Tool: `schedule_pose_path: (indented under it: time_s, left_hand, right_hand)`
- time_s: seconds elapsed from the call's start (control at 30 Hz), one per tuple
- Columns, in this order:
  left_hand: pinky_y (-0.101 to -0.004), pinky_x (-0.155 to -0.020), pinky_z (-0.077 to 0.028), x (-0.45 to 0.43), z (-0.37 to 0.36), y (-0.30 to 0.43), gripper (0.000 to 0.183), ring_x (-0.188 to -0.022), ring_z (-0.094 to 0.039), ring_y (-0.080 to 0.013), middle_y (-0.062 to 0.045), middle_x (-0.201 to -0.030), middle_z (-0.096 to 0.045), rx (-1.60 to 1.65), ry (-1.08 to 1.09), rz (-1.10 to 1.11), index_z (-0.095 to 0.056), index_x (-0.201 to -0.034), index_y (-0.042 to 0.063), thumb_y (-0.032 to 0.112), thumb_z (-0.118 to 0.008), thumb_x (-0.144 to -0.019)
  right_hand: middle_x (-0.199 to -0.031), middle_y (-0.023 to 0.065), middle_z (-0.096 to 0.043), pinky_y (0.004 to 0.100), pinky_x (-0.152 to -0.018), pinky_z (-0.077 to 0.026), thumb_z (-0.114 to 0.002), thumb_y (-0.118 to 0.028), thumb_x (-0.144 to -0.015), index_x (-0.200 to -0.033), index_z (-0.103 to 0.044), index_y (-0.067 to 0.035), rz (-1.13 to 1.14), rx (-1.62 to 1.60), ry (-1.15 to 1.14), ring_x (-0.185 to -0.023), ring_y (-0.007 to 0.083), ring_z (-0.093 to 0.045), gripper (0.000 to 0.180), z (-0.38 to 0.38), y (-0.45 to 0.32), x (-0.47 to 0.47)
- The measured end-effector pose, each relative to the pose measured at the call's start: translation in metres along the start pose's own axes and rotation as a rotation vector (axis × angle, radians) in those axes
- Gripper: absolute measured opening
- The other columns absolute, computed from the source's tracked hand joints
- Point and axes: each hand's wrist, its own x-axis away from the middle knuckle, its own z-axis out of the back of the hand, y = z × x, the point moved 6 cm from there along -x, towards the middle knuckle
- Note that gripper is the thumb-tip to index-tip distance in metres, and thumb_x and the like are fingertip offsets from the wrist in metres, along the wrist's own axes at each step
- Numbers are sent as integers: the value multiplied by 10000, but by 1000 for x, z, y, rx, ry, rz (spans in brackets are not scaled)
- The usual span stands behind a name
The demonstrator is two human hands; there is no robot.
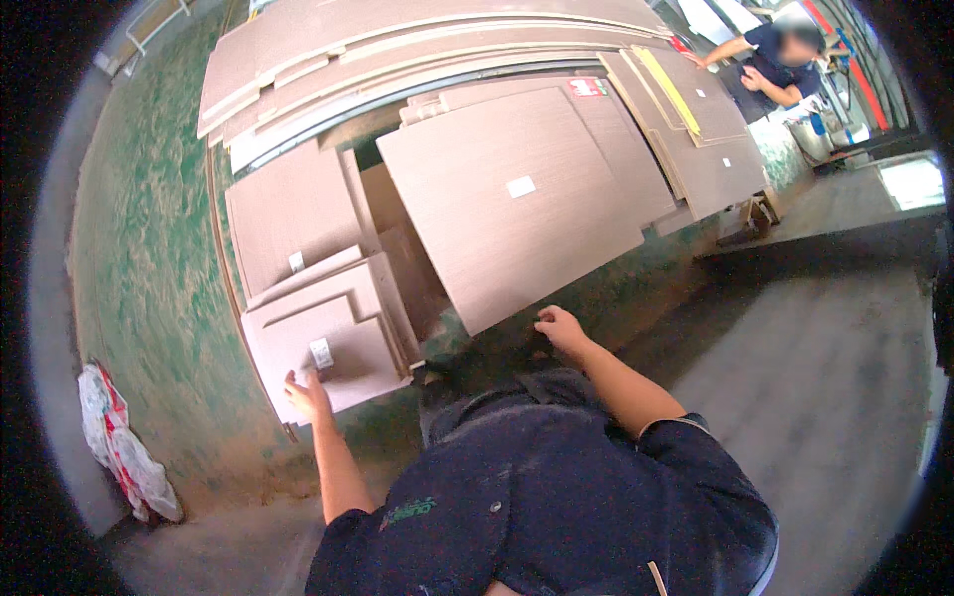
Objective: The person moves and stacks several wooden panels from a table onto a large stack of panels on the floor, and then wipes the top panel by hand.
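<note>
My left hand [308, 395] is over the front edge of a stack of small brown panels [358, 350], its fingers apart, near a white label [321, 353]. Whether its fingertips touch the panel is unclear. My right hand [560, 328] is just off the near edge of a large brown panel [514, 216], fingers curled, with nothing visible in it. A white label [522, 187] lies on the large panel. Behind the small stack is another stack of brown panels [291, 208], also labelled.
Long boards [447, 30] lie stacked at the back. More panels [700, 156], with a yellow strip [667, 89], lie at the right, where a co-worker [782, 63] stands. A green, worn floor [149, 261] and a plastic bag [123, 447] are at the left.
</note>
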Motion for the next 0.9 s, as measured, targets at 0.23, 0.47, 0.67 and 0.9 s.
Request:
schedule_pose_path:
  time_s: [0.23, 0.47, 0.67, 0.9]
  left_hand:
    - [-420, -878, -460, 162, -107, 117, 492, -980, -561, -277, -193, -1160, -555, 742, -269, -47, -506, -1241, -10, 108, -698, -804]
    - [-457, -967, -443, 240, -163, 246, 625, -1110, -542, -403, -267, -1213, -529, 12, -357, -414, -445, -1299, -14, 283, -716, -821]
    - [-477, -1070, -378, 172, -187, 280, 808, -1297, -435, -433, -300, -1409, -413, -180, -401, -62, -375, -1399, -14, 514, -639, -846]
    - [-424, -1055, -395, 151, -227, 303, 842, -1259, -501, -393, -299, -1356, -502, 66, -420, 162, -441, -1362, -85, 441, -710, -762]
  right_hand:
    - [-1026, 125, -678, 355, -846, -503, -727, -211, -799, -1083, -657, -13, -110, -13, -45, -961, 229, -635, 354, 98, 116, -40]
    - [-955, 81, -630, 340, -694, -521, -680, -171, -852, -1174, -586, -12, -223, -407, -34, -793, 156, -616, 371, 180, 193, -63]
    - [-1132, 155, -610, 402, -913, -465, -705, -236, -789, -1261, -549, 1, -38, -219, 254, -1050, 300, -588, 551, 246, 192, -122]
    - [-1389, 223, -478, 435, -1069, -372, -736, -198, -752, -1347, -495, -3, 16, 89, 262, -1289, 358, -451, 670, 302, 109, -183]
